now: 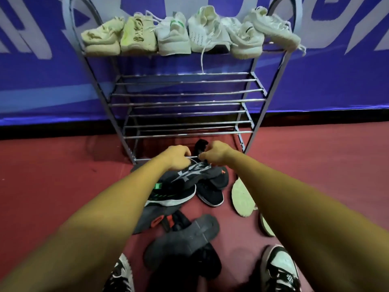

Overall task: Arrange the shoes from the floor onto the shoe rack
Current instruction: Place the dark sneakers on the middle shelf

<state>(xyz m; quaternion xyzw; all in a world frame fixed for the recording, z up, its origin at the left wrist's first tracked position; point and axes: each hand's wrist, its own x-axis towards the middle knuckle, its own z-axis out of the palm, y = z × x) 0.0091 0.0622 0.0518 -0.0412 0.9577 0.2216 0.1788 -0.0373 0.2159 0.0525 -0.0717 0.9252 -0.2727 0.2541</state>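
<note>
The left arm (101, 211) and the right arm (294, 199) are left bare, all the way from the edge of the picture to the hands. The left hand (177, 158) and the right hand (216, 153) are bare too. A pair of sneakers is worn on the feet at the bottom of the picture. The left sneaker (121, 275) is coloured black and white, and much of it is hidden by the left arm. The right sneaker (280, 268) is shown better: a white patch is seen on the toe, black strips are set round it, a pale rim is seen round the sole, and small black and white squares are seen by the laces
</note>
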